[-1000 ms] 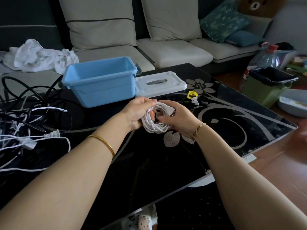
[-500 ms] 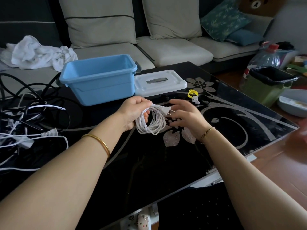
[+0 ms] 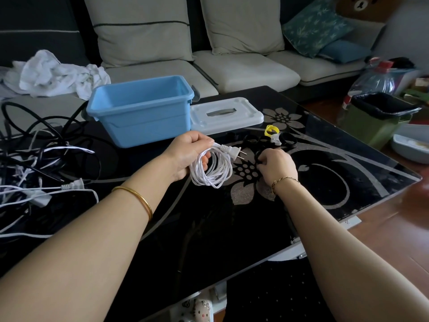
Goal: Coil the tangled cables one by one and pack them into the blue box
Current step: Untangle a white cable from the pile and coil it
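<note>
My left hand (image 3: pixel 188 151) grips a coiled white cable (image 3: pixel 212 171) above the black glass table (image 3: pixel 325 182); its two-pin plug (image 3: pixel 233 152) sticks out to the right. To the right of the coil, my right hand (image 3: pixel 277 165) lies on the table with its fingers pinching a small black ring-shaped tie (image 3: pixel 258 156). The blue box (image 3: pixel 141 112) stands open behind my left hand, and nothing shows inside it. A tangle of black and white cables (image 3: pixel 39 163) is spread over the table's left side.
The box's white lid (image 3: pixel 226 115) lies to the right of the box. More black ties (image 3: pixel 287 139) and a yellow one (image 3: pixel 271 130) lie behind my right hand. A sofa with a white cloth (image 3: pixel 55 74) is beyond the table. A green bin (image 3: pixel 376 117) stands at the right.
My right hand has let go of the coil and moved right, down onto the table, to a black tie. My left hand alone now holds the coil.
</note>
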`<action>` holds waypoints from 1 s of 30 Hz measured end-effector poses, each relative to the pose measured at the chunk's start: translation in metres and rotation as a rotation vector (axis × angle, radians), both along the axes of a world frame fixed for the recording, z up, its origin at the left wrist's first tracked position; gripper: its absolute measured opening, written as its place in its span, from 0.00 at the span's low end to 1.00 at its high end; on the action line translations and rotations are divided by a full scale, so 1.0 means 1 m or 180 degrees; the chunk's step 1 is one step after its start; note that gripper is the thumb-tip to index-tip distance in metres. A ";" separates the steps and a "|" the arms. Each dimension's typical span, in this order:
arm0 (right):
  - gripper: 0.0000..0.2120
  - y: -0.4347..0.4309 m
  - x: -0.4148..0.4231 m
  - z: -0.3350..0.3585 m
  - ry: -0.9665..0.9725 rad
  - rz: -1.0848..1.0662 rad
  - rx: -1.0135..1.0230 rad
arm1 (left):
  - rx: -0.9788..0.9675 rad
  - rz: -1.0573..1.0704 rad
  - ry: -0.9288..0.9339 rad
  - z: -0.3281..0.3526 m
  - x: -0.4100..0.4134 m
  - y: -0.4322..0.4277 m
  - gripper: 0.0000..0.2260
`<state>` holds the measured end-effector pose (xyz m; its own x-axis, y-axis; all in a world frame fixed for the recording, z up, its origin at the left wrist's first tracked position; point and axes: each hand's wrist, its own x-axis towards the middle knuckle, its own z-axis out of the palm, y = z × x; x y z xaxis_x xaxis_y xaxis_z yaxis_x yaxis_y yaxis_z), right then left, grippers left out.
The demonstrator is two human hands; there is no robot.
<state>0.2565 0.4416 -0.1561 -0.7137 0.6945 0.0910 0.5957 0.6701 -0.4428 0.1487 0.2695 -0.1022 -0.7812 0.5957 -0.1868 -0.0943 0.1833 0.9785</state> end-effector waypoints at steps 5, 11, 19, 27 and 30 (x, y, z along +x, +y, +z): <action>0.13 -0.014 0.007 0.014 0.0368 0.0239 0.0004 | -0.0002 0.0006 0.0051 0.004 0.003 -0.003 0.04; 0.11 -0.040 0.009 0.062 0.1702 0.0438 -0.0380 | -0.0095 0.0157 0.0232 0.013 0.004 -0.022 0.06; 0.07 -0.104 0.009 0.105 0.0126 0.2382 0.0326 | -0.0187 0.0447 0.0579 0.026 0.003 -0.077 0.05; 0.08 -0.144 -0.013 0.108 -0.0049 0.2631 0.1172 | -0.0191 0.0156 0.0675 0.037 0.007 -0.105 0.05; 0.09 -0.151 -0.018 0.105 0.0229 0.2386 0.1298 | -0.0173 0.0120 0.0629 0.041 0.006 -0.105 0.04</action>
<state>0.2381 0.2904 -0.0513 -0.9542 -0.0554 0.2940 -0.0887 0.9909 -0.1011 0.1550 0.1643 -0.0616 -0.8274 0.5586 -0.0587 0.0908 0.2362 0.9675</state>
